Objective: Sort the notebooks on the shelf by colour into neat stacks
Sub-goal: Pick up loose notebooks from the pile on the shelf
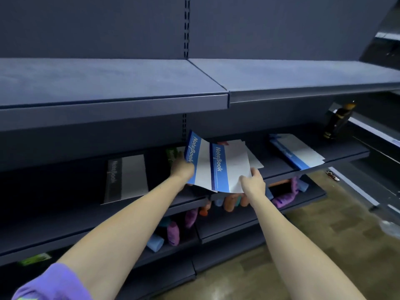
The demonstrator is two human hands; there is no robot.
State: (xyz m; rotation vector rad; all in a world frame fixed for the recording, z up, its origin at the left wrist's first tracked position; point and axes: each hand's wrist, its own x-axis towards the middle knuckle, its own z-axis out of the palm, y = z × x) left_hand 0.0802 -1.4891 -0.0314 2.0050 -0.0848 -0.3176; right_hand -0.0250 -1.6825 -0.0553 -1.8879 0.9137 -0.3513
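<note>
Dark blue metal shelving fills the view, its bare upper shelf (112,83) running across at 12 o'clock, with a mottled brown floor (281,256) at 5 o'clock. On the middle shelf (346,156), the left hand (181,168) grips the left edge of one blue notebook (198,161), lifted and tilted, while the right hand (253,180) pinches the lower corner of a second blue notebook (229,167) just beside it, overlapping. A grey notebook (126,177) lies flat at 9 o'clock; a blue stack (296,151) sits at 2 o'clock. A green notebook (172,153) peeks from behind the left hand, mostly hidden, and a red corner above the held pair is barely visible. Soft coloured items (173,232) on the lower shelf are blurred. A dark bottle (337,120) at 2 o'clock is indistinct.
</note>
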